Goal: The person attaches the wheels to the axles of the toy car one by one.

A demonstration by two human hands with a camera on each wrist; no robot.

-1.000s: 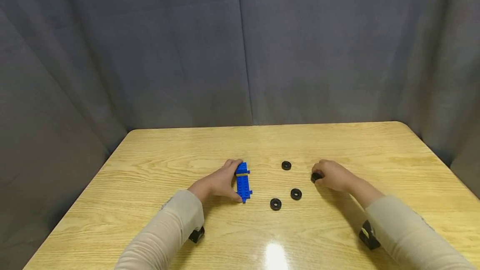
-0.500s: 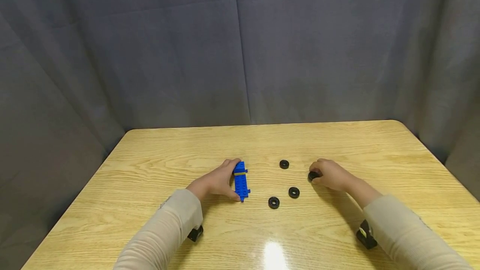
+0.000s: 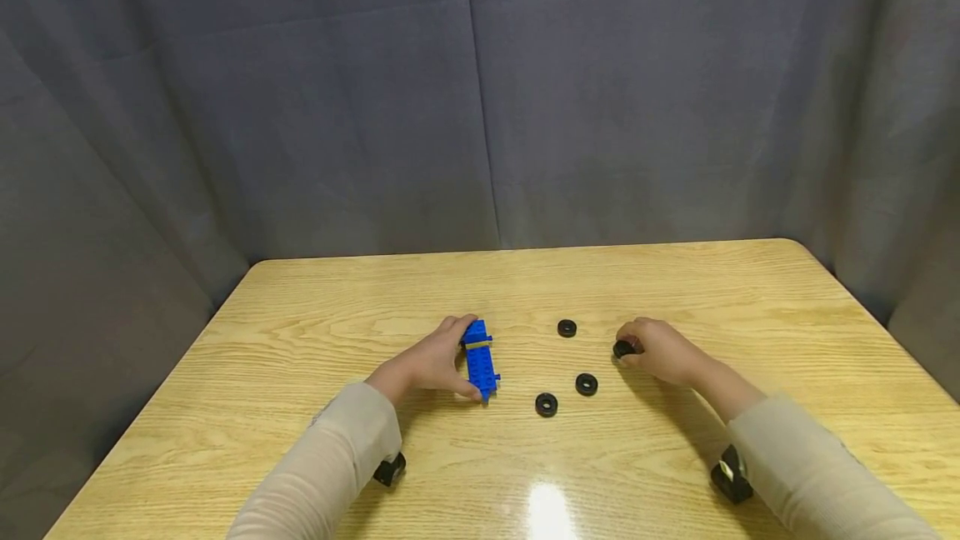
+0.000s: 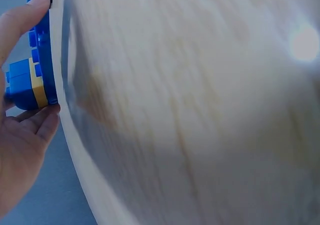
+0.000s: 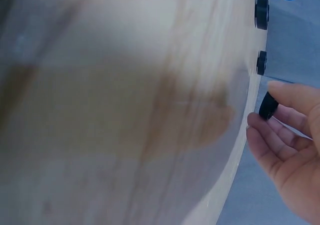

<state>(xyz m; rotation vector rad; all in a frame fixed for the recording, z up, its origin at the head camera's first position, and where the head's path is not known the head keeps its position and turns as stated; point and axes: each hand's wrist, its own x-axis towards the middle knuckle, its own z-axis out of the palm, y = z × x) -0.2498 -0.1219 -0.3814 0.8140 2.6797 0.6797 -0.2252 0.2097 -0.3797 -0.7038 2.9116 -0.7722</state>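
one wide grey curtain [image 3: 360,107] is hanging behind everything, and a wood-grain worktop [image 3: 360,298] is reaching out in front of it. two pale sleeves, left sleeve [image 3: 322,457] and right sleeve [image 3: 817,457], are coming in from the near edge.

the left hand [image 3: 435,357] is gripping the blue studded vehicle chassis [image 3: 480,367] lengthwise, its thumb pressing at the near end and its fingertips at the far end. the right hand [image 3: 663,350] is pinching a black tyre [image 3: 623,349] between thumb and fingers.

the chassis is lying mid-worktop, left of all the tyres. it is now sitting slightly more aslant than half a second ago, so the left hand is apparently adjusting it, while the held tyre is staying well apart from it.

three loose tyres are lying between the hands: the far tyre [image 3: 567,334], the middle tyre [image 3: 587,392] and the near tyre [image 3: 547,412].

smallest, the far peg [image 3: 489,338] and near peg [image 3: 497,377] are jutting bare from the chassis's right side; no tyre is sitting on either.
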